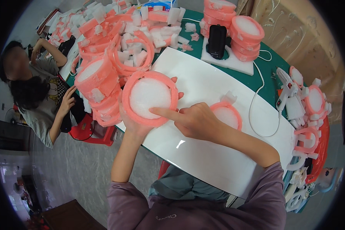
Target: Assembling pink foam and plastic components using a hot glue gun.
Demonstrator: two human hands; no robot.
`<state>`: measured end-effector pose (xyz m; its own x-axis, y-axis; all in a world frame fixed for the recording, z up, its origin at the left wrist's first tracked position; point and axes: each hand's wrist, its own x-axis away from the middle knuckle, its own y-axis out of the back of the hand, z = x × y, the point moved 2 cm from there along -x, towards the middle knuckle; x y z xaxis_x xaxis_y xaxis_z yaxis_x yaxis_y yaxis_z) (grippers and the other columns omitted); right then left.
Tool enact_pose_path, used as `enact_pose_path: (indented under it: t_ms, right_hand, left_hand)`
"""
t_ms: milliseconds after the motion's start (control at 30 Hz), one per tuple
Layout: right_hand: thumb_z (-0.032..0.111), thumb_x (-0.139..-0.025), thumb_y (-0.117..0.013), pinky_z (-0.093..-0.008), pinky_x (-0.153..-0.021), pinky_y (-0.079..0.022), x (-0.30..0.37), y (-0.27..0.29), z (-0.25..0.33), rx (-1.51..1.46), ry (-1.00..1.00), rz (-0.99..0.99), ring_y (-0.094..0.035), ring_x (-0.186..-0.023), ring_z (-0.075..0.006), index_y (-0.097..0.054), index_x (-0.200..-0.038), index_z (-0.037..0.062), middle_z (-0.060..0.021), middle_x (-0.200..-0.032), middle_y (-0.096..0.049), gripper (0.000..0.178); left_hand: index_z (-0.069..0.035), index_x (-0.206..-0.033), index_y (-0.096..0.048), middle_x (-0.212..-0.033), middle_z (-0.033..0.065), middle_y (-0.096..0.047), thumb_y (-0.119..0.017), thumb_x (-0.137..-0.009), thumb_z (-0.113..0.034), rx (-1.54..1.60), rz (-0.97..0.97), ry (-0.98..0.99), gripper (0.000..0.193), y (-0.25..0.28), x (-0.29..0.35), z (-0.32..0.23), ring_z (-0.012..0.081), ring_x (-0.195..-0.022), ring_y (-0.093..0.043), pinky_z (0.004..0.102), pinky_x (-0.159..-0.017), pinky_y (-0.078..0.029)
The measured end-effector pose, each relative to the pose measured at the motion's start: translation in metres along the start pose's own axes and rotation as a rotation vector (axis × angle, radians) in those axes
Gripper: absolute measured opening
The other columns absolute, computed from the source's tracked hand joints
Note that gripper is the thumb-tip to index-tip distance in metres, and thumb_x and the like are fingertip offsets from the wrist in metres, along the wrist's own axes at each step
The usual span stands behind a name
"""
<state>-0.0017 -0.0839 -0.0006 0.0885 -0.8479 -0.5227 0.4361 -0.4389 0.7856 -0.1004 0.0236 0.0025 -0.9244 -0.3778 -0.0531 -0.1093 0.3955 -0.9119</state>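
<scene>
A round pink foam ring (pixel 174 94) with a white foam disc (pixel 147 94) filling its middle rests in my left hand (pixel 131 123). The fingertips of that hand curl around the ring's right edge, and the rest of them are hidden behind it. My right hand (pixel 193 119) crosses in from the right, its index finger stretched out and touching the lower part of the white disc. Its other fingers are curled in, holding nothing visible. Beyond my right wrist, a second pink ring with a white centre (pixel 227 115) lies on the white tabletop (pixel 203 153), partly covered by my forearm.
Stacked pink rings (pixel 97 90) stand left of my hands, beside a heap of pink and white foam scraps (pixel 142 27). More stacks (pixel 247 36) and a black case (pixel 217 41) are at the back. A corded glue gun (pixel 285 90) lies right. Another person (pixel 46 92) sits left.
</scene>
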Motion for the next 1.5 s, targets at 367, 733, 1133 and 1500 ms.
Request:
enact_pose_path:
  t_ms: [367, 733, 1133, 1500]
  right_hand:
    - [0.003, -0.069, -0.05, -0.031, -0.034, -0.027, 0.005, -0.008, -0.005, -0.057, -0.081, 0.086, -0.039, -0.033, -0.019, -0.036, -0.13, 0.0164, -0.0035, -0.043, -0.038, 0.064]
    - [-0.001, -0.064, -0.051, -0.0287, -0.033, -0.026, 0.008, -0.013, -0.007, -0.057, -0.088, 0.064, -0.038, -0.032, -0.0169, -0.04, -0.127, 0.0156, -0.0005, -0.042, -0.035, 0.067]
    - [0.003, -0.071, -0.051, -0.0306, -0.035, -0.03, 0.005, -0.011, -0.012, -0.245, -0.141, 0.031, -0.039, -0.032, -0.0194, -0.041, -0.126, 0.0178, -0.0029, -0.041, -0.036, 0.058]
    - [0.002, -0.071, -0.05, -0.0301, -0.034, -0.03, 0.005, -0.013, -0.01, -0.216, -0.116, 0.042, -0.04, -0.033, -0.0183, -0.04, -0.128, 0.0178, -0.0024, -0.042, -0.037, 0.06]
  left_hand:
    - [-0.014, -0.136, -0.021, -0.138, 0.022, -0.019, -0.037, -0.073, -0.068, 0.082, 0.007, 0.008, 0.085, 0.013, -0.011, 0.002, 0.047, -0.119, -0.028, 0.0593, -0.079, -0.041]
    - [-0.015, -0.131, -0.03, -0.134, 0.0229, -0.028, -0.035, -0.075, -0.063, -0.012, -0.1, -0.034, 0.075, 0.028, -0.01, 0.002, 0.0445, -0.12, -0.029, 0.0597, -0.088, -0.035]
    - [-0.014, -0.135, -0.023, -0.134, 0.0252, -0.025, -0.037, -0.067, -0.074, 0.031, -0.098, -0.141, 0.092, 0.013, -0.015, 0.009, 0.0465, -0.118, -0.031, 0.053, -0.082, -0.042]
    - [-0.014, -0.132, -0.026, -0.132, 0.0156, -0.03, -0.052, -0.06, -0.066, -0.177, -0.108, -0.117, 0.092, 0.018, -0.008, 0.006, 0.0372, -0.121, -0.03, 0.0541, -0.099, -0.028]
